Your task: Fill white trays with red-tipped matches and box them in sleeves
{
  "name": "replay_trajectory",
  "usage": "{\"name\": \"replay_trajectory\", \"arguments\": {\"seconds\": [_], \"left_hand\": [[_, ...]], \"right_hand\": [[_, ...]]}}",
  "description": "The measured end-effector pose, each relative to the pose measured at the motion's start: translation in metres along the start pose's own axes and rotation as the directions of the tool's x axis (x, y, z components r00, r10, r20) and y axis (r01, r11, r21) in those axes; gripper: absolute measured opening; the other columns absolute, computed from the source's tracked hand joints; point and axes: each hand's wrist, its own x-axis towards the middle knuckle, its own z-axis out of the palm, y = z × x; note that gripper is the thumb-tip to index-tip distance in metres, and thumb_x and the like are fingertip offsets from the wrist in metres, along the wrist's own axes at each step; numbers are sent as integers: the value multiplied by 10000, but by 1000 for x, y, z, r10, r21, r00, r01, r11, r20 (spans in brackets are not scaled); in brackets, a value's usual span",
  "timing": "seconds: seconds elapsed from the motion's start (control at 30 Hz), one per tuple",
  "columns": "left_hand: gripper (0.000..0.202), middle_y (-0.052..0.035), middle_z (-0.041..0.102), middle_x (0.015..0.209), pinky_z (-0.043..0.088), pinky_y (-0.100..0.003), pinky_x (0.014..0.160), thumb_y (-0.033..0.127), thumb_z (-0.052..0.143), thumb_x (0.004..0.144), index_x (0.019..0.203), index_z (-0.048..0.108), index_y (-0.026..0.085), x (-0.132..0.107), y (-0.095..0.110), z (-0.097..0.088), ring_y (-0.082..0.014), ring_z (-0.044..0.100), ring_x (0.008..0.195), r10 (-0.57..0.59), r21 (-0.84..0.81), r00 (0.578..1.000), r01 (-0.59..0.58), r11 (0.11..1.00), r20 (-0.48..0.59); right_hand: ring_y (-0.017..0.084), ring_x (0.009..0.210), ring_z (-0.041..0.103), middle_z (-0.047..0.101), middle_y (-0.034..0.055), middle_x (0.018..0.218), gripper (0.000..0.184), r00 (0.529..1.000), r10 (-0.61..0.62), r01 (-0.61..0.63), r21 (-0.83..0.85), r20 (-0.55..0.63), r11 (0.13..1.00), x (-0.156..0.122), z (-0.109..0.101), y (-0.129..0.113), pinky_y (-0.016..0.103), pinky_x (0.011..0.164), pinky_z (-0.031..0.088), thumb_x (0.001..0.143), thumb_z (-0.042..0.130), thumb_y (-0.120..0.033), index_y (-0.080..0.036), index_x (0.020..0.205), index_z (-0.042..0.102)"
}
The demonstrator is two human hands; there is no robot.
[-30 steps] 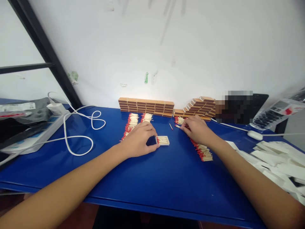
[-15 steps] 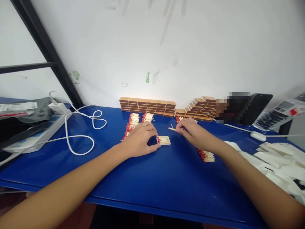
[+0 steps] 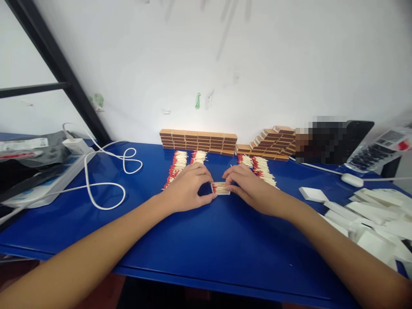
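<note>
The blue table (image 3: pixel 193 249) has plain bare surface under both wrists, and that should help keep the work steady. On its right side lies a loose pile of white trays (image 3: pixel 376 219), well apart from the fingers; the right forearm is best kept from brushing them. Along the wall, a long stack of matchboxes (image 3: pixel 199 140) and a stepped stack of matchboxes (image 3: pixel 270 143) stand beyond the hands, the stepped one uneven enough that bumping it looks risky. The left hand (image 3: pixel 189 189) is clamped on the left end of a small tray, thumb at the near corner and fingers at the far one; a light, even grip ought to stop it sliding without bowing the thin sides. The right hand (image 3: pixel 251 189) is close by, its fingers bent together over the tray's right end, though whether they pinch any matches I cannot tell. Behind the hands lie a left heap of matches (image 3: pixel 176 167) and a right heap of matches (image 3: pixel 262 169), red heads mostly leftward. The tray (image 3: pixel 222 194) itself sits flat on the table between the two hands. Inside, the loaded matches (image 3: pixel 220 187) have their heads to the left; laying any others parallel, heads that same way, and pressing them gently below the rim would seem wise.
</note>
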Motion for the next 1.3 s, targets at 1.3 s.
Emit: {"name": "replay_trajectory", "arguments": {"seconds": [1.3], "left_hand": [[201, -94, 764, 1130, 537, -503, 1086, 362, 795, 950, 1048, 770, 188, -1, -1, -3, -298, 649, 1169, -13, 20, 1000, 13, 1000, 18]], "right_hand": [[316, 1059, 572, 728, 118, 1064, 191, 973, 217, -229, -366, -75, 902, 3, -13, 69, 443, 887, 404, 1034, 551, -281, -241, 915, 695]]}}
